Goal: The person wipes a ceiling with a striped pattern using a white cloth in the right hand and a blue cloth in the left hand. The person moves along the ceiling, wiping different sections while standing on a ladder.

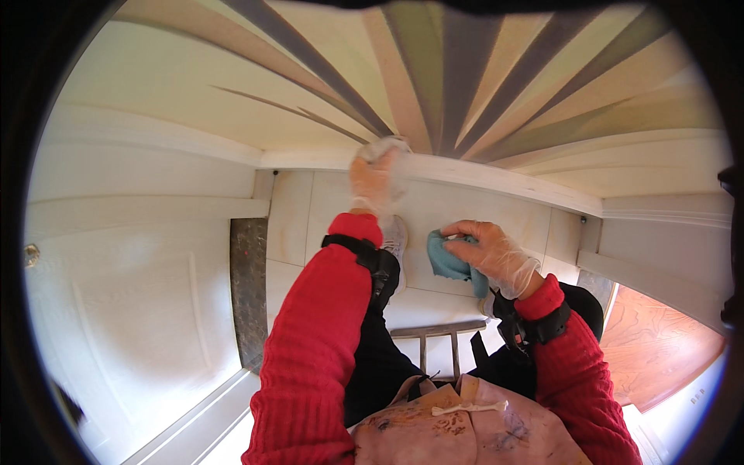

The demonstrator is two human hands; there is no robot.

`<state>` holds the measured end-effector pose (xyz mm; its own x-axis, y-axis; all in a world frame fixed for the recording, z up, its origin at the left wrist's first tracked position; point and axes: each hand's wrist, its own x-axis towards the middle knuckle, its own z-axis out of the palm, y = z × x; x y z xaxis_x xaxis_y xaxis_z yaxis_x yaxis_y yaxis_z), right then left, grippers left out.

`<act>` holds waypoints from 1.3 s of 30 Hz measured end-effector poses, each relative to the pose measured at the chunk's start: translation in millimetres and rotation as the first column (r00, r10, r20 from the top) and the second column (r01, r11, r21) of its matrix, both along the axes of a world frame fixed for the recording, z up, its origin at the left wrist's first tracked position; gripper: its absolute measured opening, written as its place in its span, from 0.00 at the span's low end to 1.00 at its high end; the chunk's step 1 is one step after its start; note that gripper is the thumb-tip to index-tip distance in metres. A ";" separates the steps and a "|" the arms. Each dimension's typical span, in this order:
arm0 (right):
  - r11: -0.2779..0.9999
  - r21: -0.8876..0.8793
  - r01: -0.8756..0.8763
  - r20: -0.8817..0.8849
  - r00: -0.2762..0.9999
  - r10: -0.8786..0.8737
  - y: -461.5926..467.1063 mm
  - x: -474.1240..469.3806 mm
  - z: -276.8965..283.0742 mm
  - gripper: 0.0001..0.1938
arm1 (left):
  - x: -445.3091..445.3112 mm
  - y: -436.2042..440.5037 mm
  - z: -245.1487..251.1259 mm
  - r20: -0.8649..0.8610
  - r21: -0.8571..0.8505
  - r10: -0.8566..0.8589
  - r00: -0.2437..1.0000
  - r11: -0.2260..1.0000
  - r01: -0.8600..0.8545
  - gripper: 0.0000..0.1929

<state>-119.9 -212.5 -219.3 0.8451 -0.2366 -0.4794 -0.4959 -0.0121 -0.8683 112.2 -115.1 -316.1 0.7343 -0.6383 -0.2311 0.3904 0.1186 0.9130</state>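
My left hand (371,177), in a clear plastic glove, presses a crumpled whitish cloth (381,147) against the top of the white skirting board (500,179), where it meets the patterned wall (401,75). The hand is blurred, so its fingers and the cloth's edges are hard to make out. My right hand (494,253), also gloved, grips a teal cloth (446,261) above the tiled floor. Part of that cloth hangs below the fingers, apart from the wall.
Light floor tiles (288,218) lie under my shoes (396,247). Between my legs is a small stool or frame with slats (439,331). A white panelled door (139,290) stands at the left beside a dark stone threshold (249,285). Wood flooring (651,343) shows at the right.
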 end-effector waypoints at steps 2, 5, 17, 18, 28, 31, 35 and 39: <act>1.000 -0.015 0.006 -0.006 1.000 -0.006 0.5 -0.5 1.2 0.19 | -27.1 -17.6 5.6 0.406 0.269 -0.034 0.913 0.959 -0.084 0.07; 1.000 -0.004 0.006 -0.025 1.000 -0.007 -0.6 0.5 5.5 0.19 | -37.8 -30.3 7.6 -0.007 0.165 0.067 0.998 0.984 -0.065 0.08; 1.000 0.012 0.009 -0.051 0.999 -0.008 -0.4 1.0 5.0 0.19 | 44.3 16.5 -41.6 -0.203 -0.105 0.241 0.949 0.958 -0.266 0.07; 0.999 0.030 0.012 -0.067 0.998 -0.010 -0.2 0.8 3.8 0.19 | 42.7 17.3 -35.1 -0.188 -0.097 0.230 0.955 0.963 -0.251 0.07; 1.000 0.008 0.008 -0.069 0.998 -0.008 -0.6 1.3 3.9 0.19 | 15.0 -8.4 -20.2 0.190 0.161 0.149 0.970 0.970 -0.181 0.06; 1.000 -0.002 0.006 -0.066 0.998 -0.006 -0.3 0.4 3.3 0.19 | 39.1 8.3 -34.1 -0.010 0.013 0.258 0.966 0.966 -0.258 0.06; 1.000 -0.002 0.009 -0.050 0.999 -0.010 -0.2 1.3 1.5 0.19 | 46.8 22.6 -28.6 -0.188 -0.047 0.359 0.914 0.927 -0.373 0.05; 1.000 -0.027 0.000 -0.003 1.000 0.000 -0.6 1.0 5.0 0.19 | 13.6 5.9 -2.0 0.125 0.079 0.061 0.990 0.994 -0.071 0.05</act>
<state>-119.0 -213.1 -214.3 0.8436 -0.2495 -0.4755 -0.4986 -0.0353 -0.8661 125.8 -109.1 -318.1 0.8003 -0.5697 -0.1869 0.2690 0.0626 0.9611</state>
